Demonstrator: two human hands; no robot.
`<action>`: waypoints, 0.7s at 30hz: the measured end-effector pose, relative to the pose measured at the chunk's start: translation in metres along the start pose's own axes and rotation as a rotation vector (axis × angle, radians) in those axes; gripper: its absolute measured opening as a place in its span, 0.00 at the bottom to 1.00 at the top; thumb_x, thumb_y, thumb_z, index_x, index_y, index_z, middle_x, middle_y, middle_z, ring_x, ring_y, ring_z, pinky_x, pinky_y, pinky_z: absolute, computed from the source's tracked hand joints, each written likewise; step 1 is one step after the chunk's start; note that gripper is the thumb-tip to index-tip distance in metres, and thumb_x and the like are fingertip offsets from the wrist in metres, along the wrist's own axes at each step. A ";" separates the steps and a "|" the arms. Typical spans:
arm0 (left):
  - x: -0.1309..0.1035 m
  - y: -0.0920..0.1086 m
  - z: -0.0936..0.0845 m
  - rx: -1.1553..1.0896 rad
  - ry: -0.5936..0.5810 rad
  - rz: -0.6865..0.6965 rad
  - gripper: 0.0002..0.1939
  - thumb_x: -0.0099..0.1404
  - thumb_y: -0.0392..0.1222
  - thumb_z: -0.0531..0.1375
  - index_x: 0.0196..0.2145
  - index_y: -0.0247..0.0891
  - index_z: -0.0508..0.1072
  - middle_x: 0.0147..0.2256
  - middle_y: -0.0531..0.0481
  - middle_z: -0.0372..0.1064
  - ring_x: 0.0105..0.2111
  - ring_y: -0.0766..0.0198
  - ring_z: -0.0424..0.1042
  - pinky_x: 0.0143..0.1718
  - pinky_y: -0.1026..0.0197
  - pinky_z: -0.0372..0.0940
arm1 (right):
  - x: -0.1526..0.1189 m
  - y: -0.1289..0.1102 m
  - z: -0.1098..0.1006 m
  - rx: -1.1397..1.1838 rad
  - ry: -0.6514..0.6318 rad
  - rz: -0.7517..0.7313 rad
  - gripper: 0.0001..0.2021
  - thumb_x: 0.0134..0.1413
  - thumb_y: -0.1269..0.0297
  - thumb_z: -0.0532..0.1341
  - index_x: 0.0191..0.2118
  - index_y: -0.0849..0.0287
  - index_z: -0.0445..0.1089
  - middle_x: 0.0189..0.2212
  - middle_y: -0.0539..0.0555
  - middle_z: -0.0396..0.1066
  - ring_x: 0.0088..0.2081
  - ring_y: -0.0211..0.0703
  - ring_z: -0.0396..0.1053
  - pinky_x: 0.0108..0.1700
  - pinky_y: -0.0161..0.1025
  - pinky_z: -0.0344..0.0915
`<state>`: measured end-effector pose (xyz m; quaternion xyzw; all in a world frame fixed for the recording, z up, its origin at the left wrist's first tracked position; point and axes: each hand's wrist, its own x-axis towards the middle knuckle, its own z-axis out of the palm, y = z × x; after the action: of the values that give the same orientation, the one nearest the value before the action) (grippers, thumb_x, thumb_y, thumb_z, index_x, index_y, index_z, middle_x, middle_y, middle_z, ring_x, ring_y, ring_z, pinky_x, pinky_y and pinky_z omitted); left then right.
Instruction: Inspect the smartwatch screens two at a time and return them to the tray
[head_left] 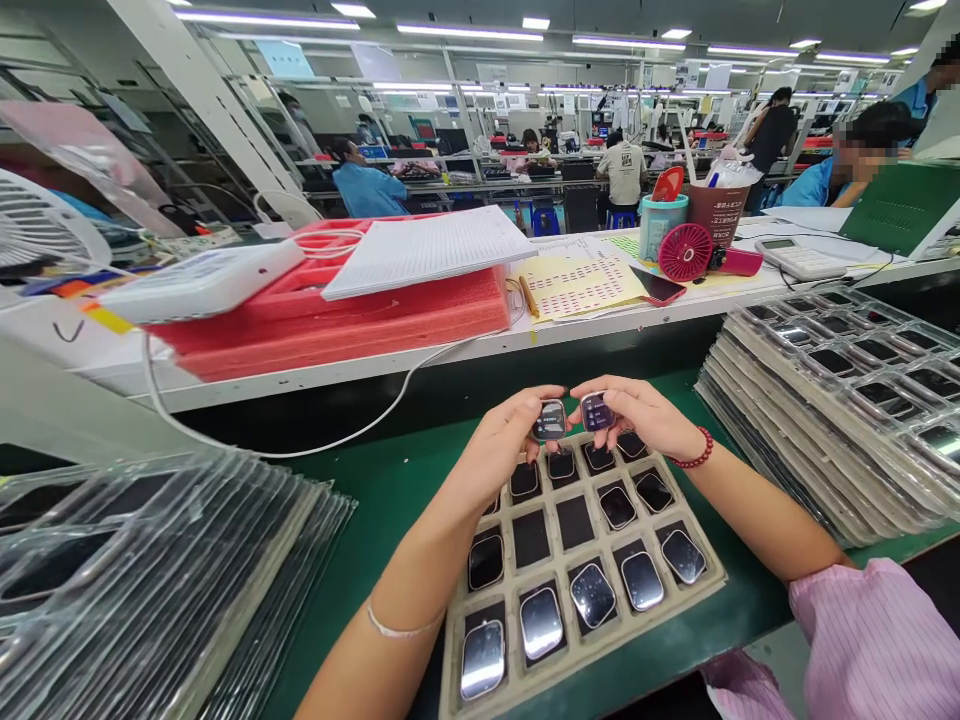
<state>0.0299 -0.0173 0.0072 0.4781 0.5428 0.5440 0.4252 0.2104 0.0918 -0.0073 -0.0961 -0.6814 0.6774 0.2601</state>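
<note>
My left hand (501,436) is closed around a smartwatch body (551,420) with no strap, its screen lit and facing me. A second smartwatch body (597,411), also lit, sits in the fingers of my right hand (643,413). Both watches are held side by side, a small gap apart, over the far part of a beige compartment tray (709,585). Rows of similar watch bodies with dark screens lie in the tray, such as the watch (541,622) in the front row. Two compartments in the middle hold no watch. My wrists partly cover the tray's sides.
Stacked clear trays (247,590) stand at the left; another tall stack (795,430) with watches on top is at the right. A raised white shelf (480,350) runs behind, bearing red foam (420,320), papers, a small fan (685,252) and a phone (660,287). A white cable (360,430) hangs down.
</note>
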 end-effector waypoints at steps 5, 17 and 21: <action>-0.001 0.001 -0.002 0.029 -0.044 0.025 0.28 0.56 0.47 0.68 0.53 0.35 0.71 0.36 0.46 0.75 0.29 0.63 0.73 0.23 0.67 0.60 | 0.000 0.000 0.001 -0.031 0.038 -0.043 0.20 0.52 0.70 0.64 0.52 0.59 0.67 0.39 0.54 0.75 0.27 0.33 0.71 0.26 0.28 0.70; -0.001 0.002 -0.001 0.049 -0.061 0.057 0.21 0.54 0.37 0.65 0.47 0.36 0.72 0.38 0.47 0.76 0.31 0.65 0.73 0.32 0.63 0.68 | -0.002 0.001 -0.001 -0.128 0.079 -0.087 0.22 0.52 0.74 0.61 0.54 0.60 0.66 0.44 0.57 0.74 0.31 0.35 0.73 0.29 0.30 0.71; -0.002 0.004 -0.001 0.073 -0.054 0.055 0.23 0.53 0.39 0.66 0.48 0.36 0.72 0.39 0.46 0.75 0.32 0.63 0.74 0.29 0.64 0.66 | -0.003 -0.001 0.001 -0.145 0.045 -0.061 0.24 0.51 0.73 0.61 0.56 0.59 0.65 0.45 0.56 0.74 0.34 0.37 0.75 0.30 0.30 0.72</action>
<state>0.0299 -0.0195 0.0114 0.5226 0.5373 0.5221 0.4070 0.2121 0.0895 -0.0073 -0.1089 -0.7254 0.6155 0.2883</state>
